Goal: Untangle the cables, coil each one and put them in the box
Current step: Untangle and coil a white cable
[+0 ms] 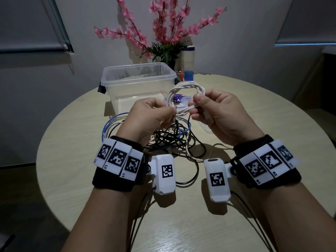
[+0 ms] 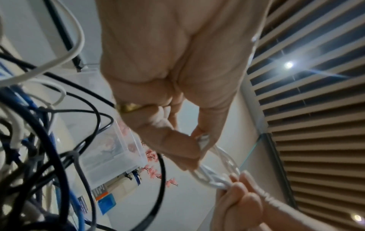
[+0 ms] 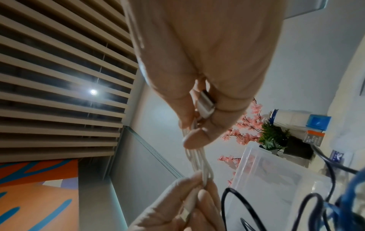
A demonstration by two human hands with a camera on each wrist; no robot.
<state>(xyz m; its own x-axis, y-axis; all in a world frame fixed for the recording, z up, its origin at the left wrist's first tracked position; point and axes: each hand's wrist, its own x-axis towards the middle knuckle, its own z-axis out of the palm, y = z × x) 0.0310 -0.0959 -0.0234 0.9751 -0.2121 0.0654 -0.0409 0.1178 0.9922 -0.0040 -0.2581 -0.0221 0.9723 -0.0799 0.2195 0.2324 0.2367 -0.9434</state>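
Observation:
A thin white cable (image 1: 183,91) is wound into a small coil held above the table in front of the clear plastic box (image 1: 138,84). My left hand (image 1: 154,113) pinches the coil's left side, and my right hand (image 1: 209,106) pinches its right side with a white plug (image 3: 205,106) between thumb and fingers. The strands (image 2: 217,171) of the coil run between the two hands. Below them a tangle of black, blue and white cables (image 1: 172,139) lies on the table. The box (image 3: 276,179) stands open with nothing visible in it.
The round wooden table (image 1: 263,113) carries a pot of pink artificial flowers (image 1: 167,33), a white bottle (image 1: 188,57) and small blue and orange packets behind the box. A disc (image 1: 181,101) lies right of the box. Black leads from my wrist cameras trail toward me.

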